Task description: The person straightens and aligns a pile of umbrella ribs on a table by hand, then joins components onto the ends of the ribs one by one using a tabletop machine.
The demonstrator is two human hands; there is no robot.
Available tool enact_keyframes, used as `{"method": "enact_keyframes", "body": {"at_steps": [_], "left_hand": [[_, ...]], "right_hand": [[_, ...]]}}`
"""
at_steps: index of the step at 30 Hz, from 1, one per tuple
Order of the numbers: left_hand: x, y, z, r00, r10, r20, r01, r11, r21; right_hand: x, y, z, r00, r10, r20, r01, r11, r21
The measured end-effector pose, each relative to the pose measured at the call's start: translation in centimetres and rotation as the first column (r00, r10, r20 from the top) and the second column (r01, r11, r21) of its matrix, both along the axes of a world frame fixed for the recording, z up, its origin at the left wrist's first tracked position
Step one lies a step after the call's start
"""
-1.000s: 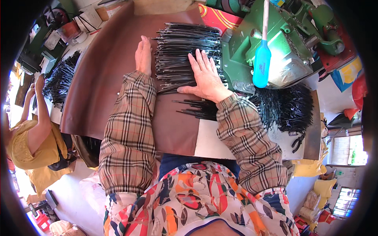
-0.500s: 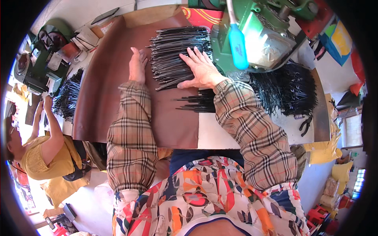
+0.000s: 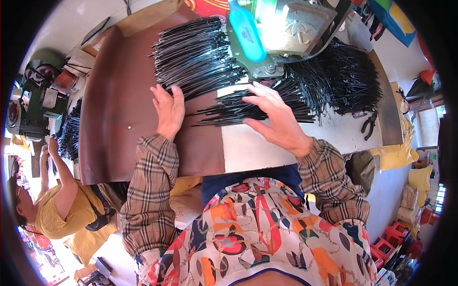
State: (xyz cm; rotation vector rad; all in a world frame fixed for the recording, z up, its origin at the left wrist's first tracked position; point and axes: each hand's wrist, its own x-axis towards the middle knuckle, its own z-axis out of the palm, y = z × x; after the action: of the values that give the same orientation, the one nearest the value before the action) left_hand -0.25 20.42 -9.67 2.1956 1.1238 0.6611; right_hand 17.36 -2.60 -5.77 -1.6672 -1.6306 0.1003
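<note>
My left hand is above the brown sheet, its fingers apart and nothing in them, beside the lower left ends of a wide stack of thin black rods. The stack's rods lie side by side, slightly slanted. Spread open, my right hand is over a smaller, looser bunch of black rods, which partly shows below the stack. I cannot tell whether its fingers touch these rods.
A green machine with a light-blue handle stands at the back. A large heap of black rods lies right, near pliers. The brown sheet curls up at left, where a co-worker sits.
My right hand has left the stack and moved right and nearer, over the loose rods. My left hand is lower. The view has shifted, and more loose rods show.
</note>
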Motion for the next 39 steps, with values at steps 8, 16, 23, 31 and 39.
{"method": "enact_keyframes", "body": {"at_steps": [8, 16, 23, 31, 39], "left_hand": [[-3.4, -4.3, 1.0, 0.999, 0.012, 0.033, -0.012, 1.0, 0.0], [-6.6, -9.3, 1.2, 0.948, 0.012, -0.318, 0.109, 0.927, 0.36], [-6.3, -9.4, 1.7, 0.922, 0.018, -0.386, 0.101, 0.953, 0.286], [-6.2, -9.2, 1.9, 0.917, 0.009, -0.398, 0.134, 0.934, 0.33], [-6.4, -9.4, 1.0, 0.935, -0.124, -0.331, 0.231, 0.923, 0.309]], "right_hand": [[2.2, -4.7, 0.2, 0.981, -0.195, 0.005, 0.195, 0.981, 0.007], [4.5, -2.5, 1.2, 0.94, 0.208, 0.269, -0.134, 0.954, -0.268], [5.1, -0.4, -1.1, 0.943, 0.271, 0.192, -0.229, 0.949, -0.215], [4.4, -0.3, -1.2, 0.941, 0.196, 0.277, -0.151, 0.973, -0.175], [3.7, -1.1, -2.0, 0.948, 0.115, 0.298, -0.068, 0.984, -0.164]]}}
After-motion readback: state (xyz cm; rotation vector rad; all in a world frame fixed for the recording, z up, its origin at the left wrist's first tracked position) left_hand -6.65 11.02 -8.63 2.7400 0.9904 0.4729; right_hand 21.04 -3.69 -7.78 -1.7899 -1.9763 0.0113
